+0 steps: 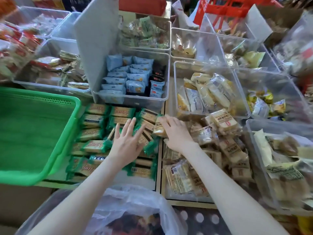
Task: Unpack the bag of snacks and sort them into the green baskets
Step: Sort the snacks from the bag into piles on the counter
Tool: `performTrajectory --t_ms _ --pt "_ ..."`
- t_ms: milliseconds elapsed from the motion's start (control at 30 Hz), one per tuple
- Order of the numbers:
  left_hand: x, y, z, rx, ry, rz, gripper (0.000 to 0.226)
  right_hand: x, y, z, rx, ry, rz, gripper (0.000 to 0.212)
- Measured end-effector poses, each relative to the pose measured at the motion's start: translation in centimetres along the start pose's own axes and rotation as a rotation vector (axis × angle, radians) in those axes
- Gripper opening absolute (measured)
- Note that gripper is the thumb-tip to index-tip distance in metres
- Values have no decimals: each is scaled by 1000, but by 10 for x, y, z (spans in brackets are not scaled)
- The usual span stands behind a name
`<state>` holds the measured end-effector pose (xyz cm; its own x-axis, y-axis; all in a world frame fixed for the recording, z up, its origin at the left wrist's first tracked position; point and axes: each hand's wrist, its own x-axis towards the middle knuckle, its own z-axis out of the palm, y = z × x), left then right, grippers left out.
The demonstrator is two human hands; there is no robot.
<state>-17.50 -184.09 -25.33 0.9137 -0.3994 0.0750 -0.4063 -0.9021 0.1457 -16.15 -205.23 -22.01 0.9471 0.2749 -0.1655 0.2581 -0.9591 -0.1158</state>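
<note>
Fingers [131, 126] of the left hand [127, 143] are lying straight and apart, pressing flat on the green-wrapped biscuit packets [95, 145]; I am judging that they are steadying that loose heap while the other hand works. Fingers [165, 122] of the right hand [176, 133] are curling over a tan packet [159, 129], clamped on it as far as the blur is letting me tell; it is sitting right where the green stock is meeting the tan, so I am reading it as a stray being pulled out. Its long axis is running roughly away from me, while most green packets are lying crosswise in rows; those under the left palm are skewed.

Moving outward, the green basket [72, 102] is sitting just left of the green packets on the same surface, showing nothing inside, mouth up; the plastic bag [135, 206] is gaping open below both forearms, with dark red snacks showing inside, near enough for either hand. Right of the tan packet a tan pile [225, 146] is spreading; behind, a clear bin [167, 78] is holding blue packets [116, 80].
</note>
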Motion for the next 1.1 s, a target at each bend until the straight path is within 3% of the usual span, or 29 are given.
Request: performTrajectory --t_ms 167,533,633,800,967,1033,1100 --pt "-2 -18 2 7 55 39 74 34 -1 23 -241 -169 58 85" --pt "3 -26 3 4 86 87 62 12 21 -9 -403 -118 128 80" --pt "-4 -31 2 17 77 107 56 13 10 -18 -363 -106 151 71" --pt "-21 -39 -1 20 122 85 56 -8 24 -43 -51 65 137 46" --pt "-27 -27 0 -32 117 89 57 -57 60 -58 -151 348 178 52" --pt "-31 -20 0 -49 120 91 55 -71 71 -63 -239 305 274 57" --pt "-35 -15 1 -47 125 89 55 -77 72 -69 -273 135 371 76"
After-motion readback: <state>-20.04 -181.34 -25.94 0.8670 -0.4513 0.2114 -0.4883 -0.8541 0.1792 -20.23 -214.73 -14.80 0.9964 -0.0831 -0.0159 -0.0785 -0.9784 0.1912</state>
